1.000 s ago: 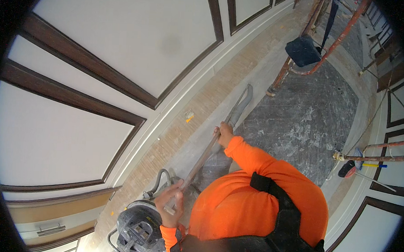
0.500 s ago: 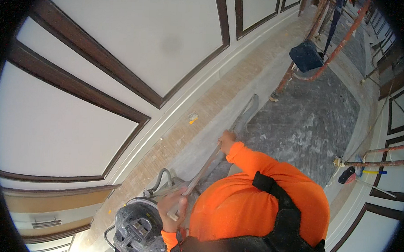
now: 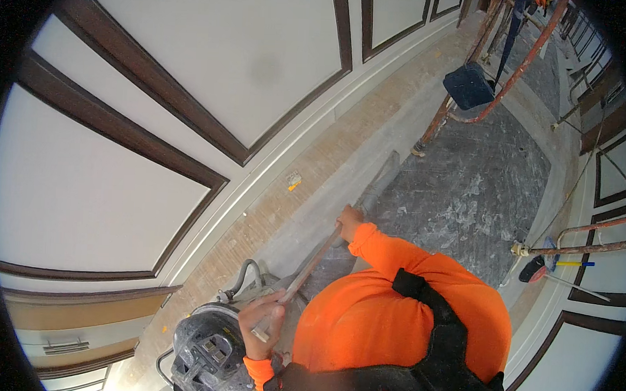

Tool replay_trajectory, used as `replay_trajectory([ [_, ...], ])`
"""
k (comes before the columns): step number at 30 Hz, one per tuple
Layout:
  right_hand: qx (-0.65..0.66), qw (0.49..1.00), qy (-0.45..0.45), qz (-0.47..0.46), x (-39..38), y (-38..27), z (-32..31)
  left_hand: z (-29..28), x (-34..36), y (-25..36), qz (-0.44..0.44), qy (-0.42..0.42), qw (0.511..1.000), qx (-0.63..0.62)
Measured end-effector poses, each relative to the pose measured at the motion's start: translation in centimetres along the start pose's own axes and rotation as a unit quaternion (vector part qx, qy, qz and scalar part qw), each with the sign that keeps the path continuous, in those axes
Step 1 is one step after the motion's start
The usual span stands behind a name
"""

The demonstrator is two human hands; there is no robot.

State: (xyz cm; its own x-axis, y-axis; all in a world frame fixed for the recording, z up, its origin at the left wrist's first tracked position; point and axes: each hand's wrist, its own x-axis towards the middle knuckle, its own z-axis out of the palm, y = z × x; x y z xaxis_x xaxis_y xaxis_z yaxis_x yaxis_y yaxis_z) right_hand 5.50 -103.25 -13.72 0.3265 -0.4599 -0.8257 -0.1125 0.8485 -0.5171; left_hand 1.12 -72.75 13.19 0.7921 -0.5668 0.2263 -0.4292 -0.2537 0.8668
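Note:
A long, pale, dusty pole point(image 3: 315, 263) slants across in front of my body, from the lower left up toward the floor ahead. My left hand point(image 3: 260, 324) is closed around its near end, and a short stub shows past the fingers. Farther along, my right hand point(image 3: 351, 221) grips the same pole from above. Beyond the right hand, a grey, dusty length point(image 3: 382, 181) reaches to the floor; its exact shape at the far end is unclear. Beside my left hand stands a dusty black canister vacuum cleaner point(image 3: 210, 348) with a bent grey hose point(image 3: 245, 276).
White panelled wall point(image 3: 263, 67) with dark wooden trim runs along the left. Ahead, red-brown metal scaffolding point(image 3: 524, 82) stands by a dark dustpan point(image 3: 469, 86). A brush point(image 3: 533, 269) lies at the right. White dust marks the grey floor point(image 3: 460, 195); a small yellow scrap point(image 3: 294, 186) lies near the wall.
My left hand, blurred before, now shows sharply and sits slightly lower left. The view has shifted a little. Both hands keep their hold on the pole.

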Motion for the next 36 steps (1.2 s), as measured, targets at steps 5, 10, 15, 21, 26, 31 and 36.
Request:
replay_trajectory([
  [5, -0.075, 0.996, -0.01, -0.037, 0.1, 0.5, -1.9, -0.1, -0.6, 0.1, 0.0, -0.009, 1.0, -0.012],
  [10, -0.649, 0.665, -0.114, -0.351, -0.8, 3.2, -0.5, -2.2, -2.4, 0.6, -0.023, 0.054, 0.998, 0.02],
  [15, -0.409, 0.877, -0.159, -0.195, 8.2, 13.6, 2.8, -4.5, -4.8, 0.9, -0.01, 0.128, 0.992, 0.019],
  [21, -0.367, 0.769, -0.301, -0.428, 13.9, 19.5, 2.5, -6.2, -6.2, 2.1, -0.026, 0.2, 0.979, 0.026],
  [26, -0.054, 0.989, -0.086, 0.107, -8.2, 12.2, 8.6, -7.8, -9.3, 0.6, -0.062, 0.196, 0.976, 0.069],
  [31, -0.195, 0.972, -0.099, 0.088, -7.2, 12.1, 4.7, -8.0, -10.0, 0.3, -0.054, 0.182, 0.981, 0.027],
  [36, -0.259, 0.956, -0.134, -0.014, -3.1, 17.9, 3.2, -9.0, -13.2, -1.0, -0.073, 0.191, 0.978, 0.036],
])
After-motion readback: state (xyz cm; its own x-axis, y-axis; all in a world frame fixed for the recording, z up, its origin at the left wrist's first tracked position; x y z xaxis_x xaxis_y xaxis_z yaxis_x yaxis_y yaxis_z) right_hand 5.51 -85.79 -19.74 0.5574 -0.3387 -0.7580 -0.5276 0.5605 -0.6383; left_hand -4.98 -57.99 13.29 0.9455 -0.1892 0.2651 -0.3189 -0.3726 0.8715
